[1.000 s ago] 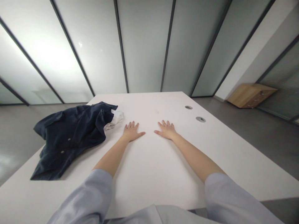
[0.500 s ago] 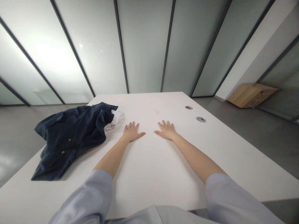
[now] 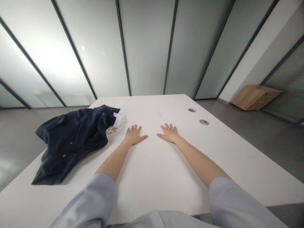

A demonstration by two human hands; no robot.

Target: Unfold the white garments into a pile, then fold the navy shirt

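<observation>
The bare left hand (image 3: 133,136) and right hand (image 3: 170,134) rest spread on the flat white desk (image 3: 161,177). A crumpled navy cloth garment (image 3: 79,134) lies at their nine o'clock.

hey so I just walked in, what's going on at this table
A person has both hands laid palm down on the white table, fingers spread, holding nothing. The left hand is the nearer one to a rumpled dark navy garment on the person's left, but apart from it. Some pale cloth shows at the garment's far right end. The right hand lies across a gap from the left.
</observation>
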